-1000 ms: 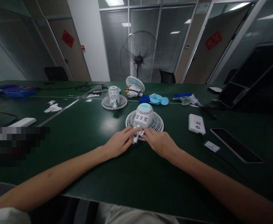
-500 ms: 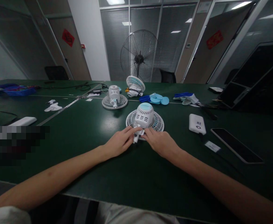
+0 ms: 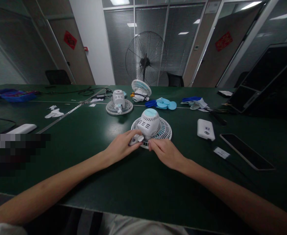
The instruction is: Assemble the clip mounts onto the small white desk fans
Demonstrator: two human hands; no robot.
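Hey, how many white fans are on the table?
3: the near fan in front, the left fan behind it to the left, and the far fan farthest back.

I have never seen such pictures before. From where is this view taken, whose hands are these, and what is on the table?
No machine here: these are a person's two bare hands, seen by a head-worn camera. The left hand holds a white part of a small fan, which lies grille-down on the green table; the right hand is at the fan's near rim. Farther back are two similar fans and light-blue blades; to the right lies a white device.
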